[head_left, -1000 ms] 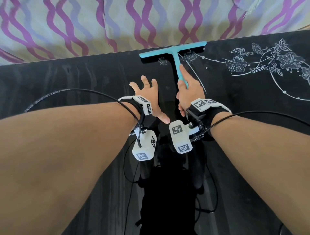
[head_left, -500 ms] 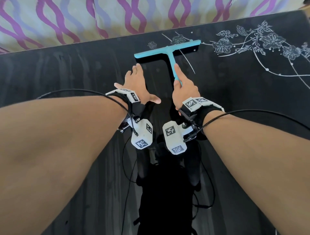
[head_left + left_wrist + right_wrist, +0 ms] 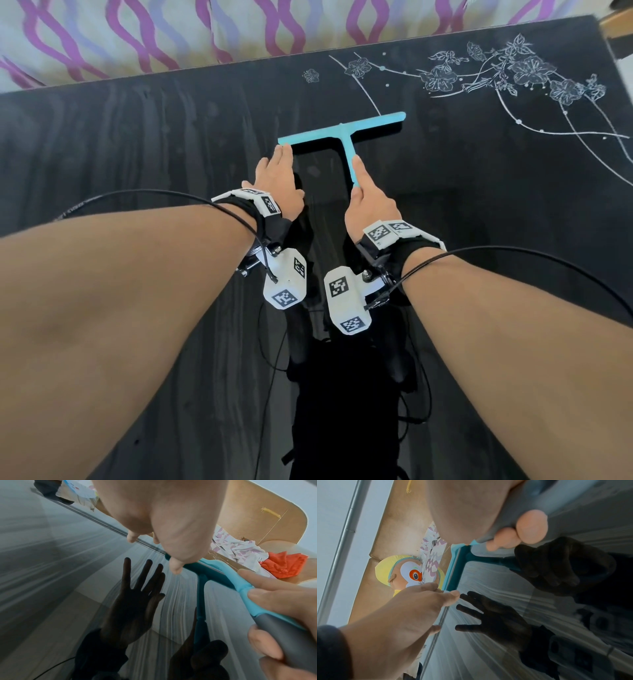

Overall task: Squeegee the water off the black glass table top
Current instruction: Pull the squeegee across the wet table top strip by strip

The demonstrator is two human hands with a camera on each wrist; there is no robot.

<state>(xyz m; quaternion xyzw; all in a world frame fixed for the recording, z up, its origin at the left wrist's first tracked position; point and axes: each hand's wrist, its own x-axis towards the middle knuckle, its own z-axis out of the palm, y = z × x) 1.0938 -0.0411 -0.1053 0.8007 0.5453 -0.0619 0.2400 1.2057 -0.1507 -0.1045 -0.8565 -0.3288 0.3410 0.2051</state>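
Gripping squeegee point(image 3: 346, 137), right hand point(image 3: 368, 205) works mid-table point(image 3: 137, 137), far edge beyond.

In the middle of the frame the right hand point(image 3: 368, 202) grips the handle of a turquoise squeegee point(image 3: 342, 133), index finger laid along it. The left hand point(image 3: 277, 181) lies flat, fingertips at the blade's left end. The black surface point(image 3: 137, 137) shows streaks; white flowers point(image 3: 513, 75) decorate its upper right.
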